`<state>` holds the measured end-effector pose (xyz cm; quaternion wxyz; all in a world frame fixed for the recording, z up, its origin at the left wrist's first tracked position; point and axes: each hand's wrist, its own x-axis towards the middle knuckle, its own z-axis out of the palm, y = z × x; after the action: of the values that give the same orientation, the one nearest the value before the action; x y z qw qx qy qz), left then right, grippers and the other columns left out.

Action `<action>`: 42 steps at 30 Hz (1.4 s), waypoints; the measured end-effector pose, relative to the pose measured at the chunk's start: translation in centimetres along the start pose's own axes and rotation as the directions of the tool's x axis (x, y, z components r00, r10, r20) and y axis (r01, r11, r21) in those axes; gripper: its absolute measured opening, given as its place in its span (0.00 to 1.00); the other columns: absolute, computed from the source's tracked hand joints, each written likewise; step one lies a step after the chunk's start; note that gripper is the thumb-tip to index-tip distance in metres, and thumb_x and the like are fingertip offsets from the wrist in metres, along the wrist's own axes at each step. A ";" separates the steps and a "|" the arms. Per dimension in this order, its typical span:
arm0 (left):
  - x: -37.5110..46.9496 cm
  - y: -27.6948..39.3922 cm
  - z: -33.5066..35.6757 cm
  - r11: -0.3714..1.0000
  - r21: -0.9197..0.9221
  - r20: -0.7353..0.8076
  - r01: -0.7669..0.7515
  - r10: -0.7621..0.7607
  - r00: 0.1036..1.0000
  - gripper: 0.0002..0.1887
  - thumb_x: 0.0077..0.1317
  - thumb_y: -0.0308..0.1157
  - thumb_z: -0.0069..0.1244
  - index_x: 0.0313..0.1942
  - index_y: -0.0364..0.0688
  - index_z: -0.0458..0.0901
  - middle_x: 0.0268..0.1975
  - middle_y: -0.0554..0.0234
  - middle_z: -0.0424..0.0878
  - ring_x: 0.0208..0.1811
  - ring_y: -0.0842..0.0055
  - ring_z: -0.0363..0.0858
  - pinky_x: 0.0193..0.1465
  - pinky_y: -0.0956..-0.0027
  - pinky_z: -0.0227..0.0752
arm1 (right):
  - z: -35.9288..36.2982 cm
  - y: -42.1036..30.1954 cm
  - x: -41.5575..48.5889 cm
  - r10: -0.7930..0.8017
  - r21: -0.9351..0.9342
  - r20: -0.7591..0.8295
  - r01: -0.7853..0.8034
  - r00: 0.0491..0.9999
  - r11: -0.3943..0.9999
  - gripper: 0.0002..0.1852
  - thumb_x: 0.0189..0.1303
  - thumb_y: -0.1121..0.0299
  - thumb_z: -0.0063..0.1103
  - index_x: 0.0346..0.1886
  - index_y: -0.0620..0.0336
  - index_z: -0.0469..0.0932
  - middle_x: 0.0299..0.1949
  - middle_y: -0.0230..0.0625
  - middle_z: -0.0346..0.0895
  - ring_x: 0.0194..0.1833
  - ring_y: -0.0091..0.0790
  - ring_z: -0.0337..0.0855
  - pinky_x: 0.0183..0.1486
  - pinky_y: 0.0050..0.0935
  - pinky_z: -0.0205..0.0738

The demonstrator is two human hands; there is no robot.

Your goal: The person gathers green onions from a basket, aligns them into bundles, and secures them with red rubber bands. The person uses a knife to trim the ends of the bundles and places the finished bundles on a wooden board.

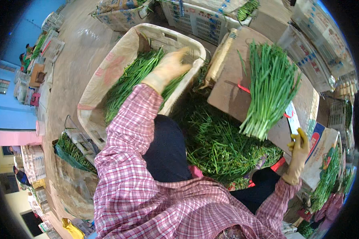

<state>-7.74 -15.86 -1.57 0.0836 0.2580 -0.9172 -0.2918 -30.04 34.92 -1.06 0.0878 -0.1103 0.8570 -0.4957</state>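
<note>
My left hand [170, 68], in a pale rubber glove and blurred, reaches over a plastic crate [89, 127] lined with a cloth-like sheet. Its thumb and fingers are spread, with nothing visible between them. Green garlic chives [137, 74] lie in the crate below it. At the right, my gloved right hand [299, 152] is closed at the lower end of a knife [292, 118] with a pale blade; the handle is mostly hidden. Beside the blade, a bunch of chives [269, 89] rests on a brown board [227, 95], pale cut ends towards me. Red ties [243, 88] show beside it.
Loose green trimmings [227, 146] are heaped between my knees. White crates [203, 24] stand beyond, and others [308, 56] at the right. A cardboard box [318, 155] is near my right hand, with more chives [327, 176] beside it. Other people [25, 56] are far left.
</note>
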 end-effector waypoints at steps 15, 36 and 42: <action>1.9 -15.0 11.3 0.908 0.372 -0.116 0.192 -0.160 0.980 0.44 0.59 0.49 0.64 0.68 0.30 0.67 0.66 0.44 0.75 0.67 0.52 0.70 0.69 0.55 0.65 | 5.8 -9.7 -0.6 -0.062 -0.125 0.074 0.071 0.995 0.990 0.15 0.74 0.76 0.53 0.62 0.65 0.77 0.48 0.41 0.84 0.42 0.28 0.85 0.47 0.25 0.80; -1.8 -16.5 4.1 0.824 -0.438 -0.121 0.359 -0.449 0.885 0.37 0.52 0.33 0.58 0.65 0.33 0.74 0.52 0.46 0.86 0.53 0.67 0.85 0.59 0.70 0.73 | 30.6 -17.5 1.5 -0.119 0.175 0.715 -0.011 0.689 0.984 0.17 0.71 0.78 0.54 0.62 0.71 0.74 0.51 0.47 0.83 0.45 0.35 0.88 0.49 0.28 0.83; -3.6 -16.3 2.8 0.651 -0.723 0.024 0.231 -0.311 0.950 0.35 0.55 0.24 0.57 0.67 0.33 0.71 0.55 0.61 0.84 0.55 0.78 0.80 0.62 0.74 0.70 | 46.5 -17.7 0.8 0.032 0.203 0.846 -0.377 0.532 0.904 0.26 0.69 0.68 0.60 0.66 0.71 0.68 0.56 0.46 0.77 0.47 0.36 0.84 0.43 0.28 0.84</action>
<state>1.39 -23.97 -13.23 0.1794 0.3534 -0.6755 -0.6218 -16.91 -12.47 -8.61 0.5565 -0.2080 0.6140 -0.5196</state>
